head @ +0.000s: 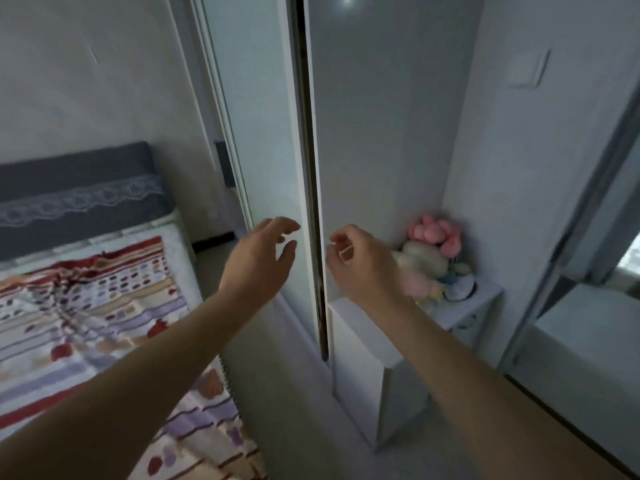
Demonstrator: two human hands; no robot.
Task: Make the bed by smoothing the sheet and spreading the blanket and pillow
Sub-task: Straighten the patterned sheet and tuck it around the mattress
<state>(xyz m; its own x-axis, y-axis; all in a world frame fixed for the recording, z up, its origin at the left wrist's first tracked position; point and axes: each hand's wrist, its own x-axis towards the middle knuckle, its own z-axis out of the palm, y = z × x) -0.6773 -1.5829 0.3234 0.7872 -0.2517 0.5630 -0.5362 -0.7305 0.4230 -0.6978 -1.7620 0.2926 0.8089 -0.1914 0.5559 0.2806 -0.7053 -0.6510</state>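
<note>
Left hand: the left hand (261, 258) is hovering in front of the left wardrobe door (263, 133), palm turned toward the panel, just left of the gap.
Left fingers: the fingers (287, 226) are lying apart and gently bent, gripping nothing; whether the tips are touching the door cannot be told.
Right hand: the right hand (362, 263) is hanging at the same height before the right wardrobe door (381, 133), just right of the gap.
Right fingers: the fingers (341, 237) are curling loosely inward with the thumb close beneath them, holding nothing; the tips are sitting just beside the door's edge, contact unclear.
Gap: a narrow dark slit (313, 202) is running top to bottom between the two doors.
Sheet: the striped sheet (104, 327) with red and purple shapes is lying on the bed at lower left, well apart from both hands, and is bunching into wrinkles toward the middle.
Headboard: the grey headboard (76, 168) is standing against the wall, with a lace-edged cover (83, 202) draping over it.
Plush toys: a pile of plush toys (433, 258), pink on top, is sitting on a small white stand (485, 299) in the corner to the right of the wardrobe.
Wall: a white switch plate (530, 69) is showing high on the right wall.
</note>
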